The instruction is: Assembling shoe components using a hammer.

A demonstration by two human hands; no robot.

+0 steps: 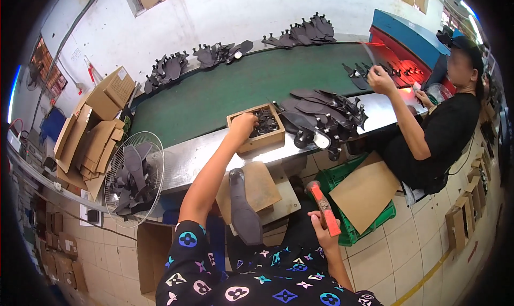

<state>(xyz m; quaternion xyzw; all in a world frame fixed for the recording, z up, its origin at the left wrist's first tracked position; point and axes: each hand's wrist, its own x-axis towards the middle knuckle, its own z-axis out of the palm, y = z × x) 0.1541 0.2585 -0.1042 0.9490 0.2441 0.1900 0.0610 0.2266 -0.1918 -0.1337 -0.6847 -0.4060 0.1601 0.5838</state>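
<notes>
My left hand (244, 125) reaches into a wooden box (262, 145) of small dark parts (266, 121). Its fingers are curled down among them, and whatever they pinch is hidden. Low on the right, my right hand (325, 235) grips a red hammer (323, 207) with a round metal end. Between my arms, a dark grey shoe sole (244, 212) lies lengthwise, partly over a worn wooden board (263, 185). Just right of the box, dark soles with straps (321, 113) are heaped on the metal edge of the bench.
A green conveyor belt (214, 94) runs behind the metal ledge (187, 169), with sole piles (166, 70) along its far side. Left stand a round wire basket (134, 209) of soles and cardboard (101, 151). At right a co-worker (444, 129) sits beyond a green crate (383, 218).
</notes>
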